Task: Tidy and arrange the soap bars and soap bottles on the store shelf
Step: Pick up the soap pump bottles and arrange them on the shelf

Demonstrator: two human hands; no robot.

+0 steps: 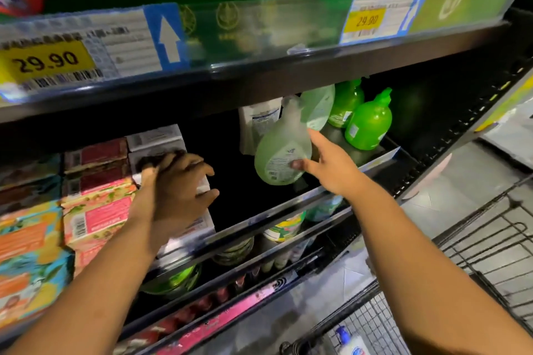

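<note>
My left hand [176, 190] has its fingers curled over the white soap boxes [157, 143] at the right end of the box row. My right hand [331, 166] pinches the pale green bottle [281, 153] between thumb and forefinger. The bottle is tilted, left of the green pump bottles [369, 124]; I cannot tell whether its base rests on the shelf. The grip looks thin: I judge the bottle could swivel out, knock the pumps, or tip over the clear front rail [288, 204]. The upper shelf edge [288, 69] sits close overhead. Open dark room lies between boxes and bottle.
</note>
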